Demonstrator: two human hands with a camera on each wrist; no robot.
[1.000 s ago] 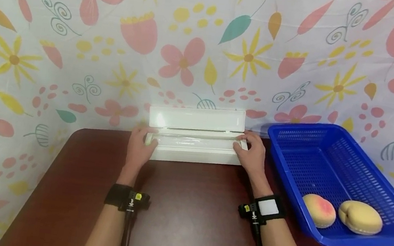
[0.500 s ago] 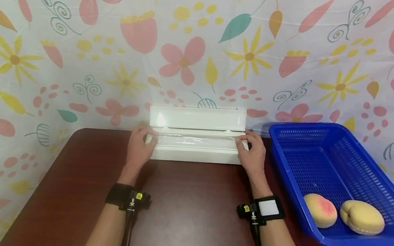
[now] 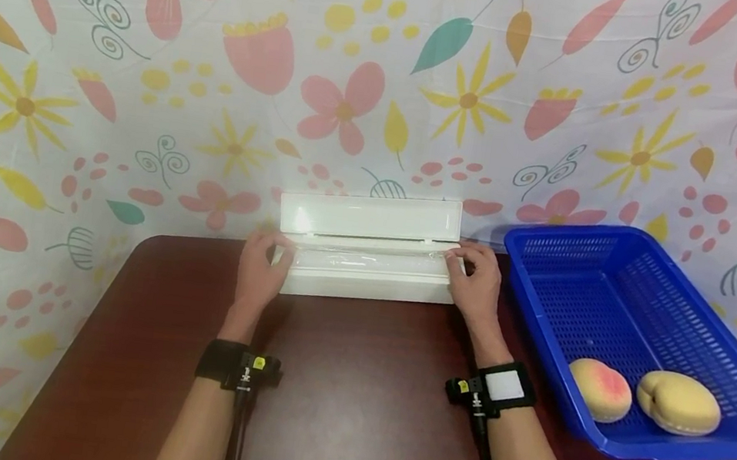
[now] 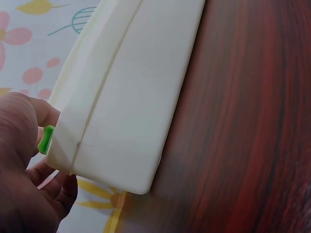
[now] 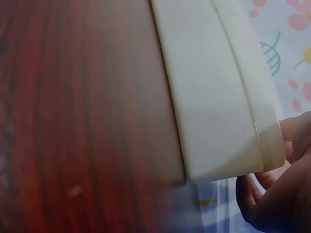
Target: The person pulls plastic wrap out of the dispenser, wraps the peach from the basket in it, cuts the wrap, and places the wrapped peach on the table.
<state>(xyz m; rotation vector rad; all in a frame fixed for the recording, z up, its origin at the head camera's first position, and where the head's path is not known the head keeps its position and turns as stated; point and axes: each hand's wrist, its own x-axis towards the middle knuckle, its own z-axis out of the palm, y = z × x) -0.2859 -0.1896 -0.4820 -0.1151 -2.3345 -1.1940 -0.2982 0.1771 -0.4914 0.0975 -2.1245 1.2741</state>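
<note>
A long white cling film dispenser (image 3: 368, 287) lies at the back of the table, its lid (image 3: 370, 217) raised against the patterned cloth. Clear cling film (image 3: 364, 262) spans the opening of the dispenser. My left hand (image 3: 260, 272) pinches the film at the left end, thumb and forefinger close together. At the opposite end my right hand (image 3: 476, 289) pinches it likewise. In the left wrist view a small green piece (image 4: 46, 140) shows beside the left fingers at the dispenser's end. The dispenser's front wall (image 5: 214, 97) hides the right fingertips in the right wrist view.
To the right stands a blue plastic basket (image 3: 539, 315) holding a peach (image 3: 600, 390) and a yellowish mango-like fruit (image 3: 679, 403). A flower-printed cloth (image 3: 389, 70) hangs behind the dark red-brown table (image 3: 346, 398). Straps with small cameras and cables circle both wrists.
Thumbs and forefingers of both hands have drawn closer together, and the film's edge between them has lifted slightly toward the back. The dispenser stays in place.
</note>
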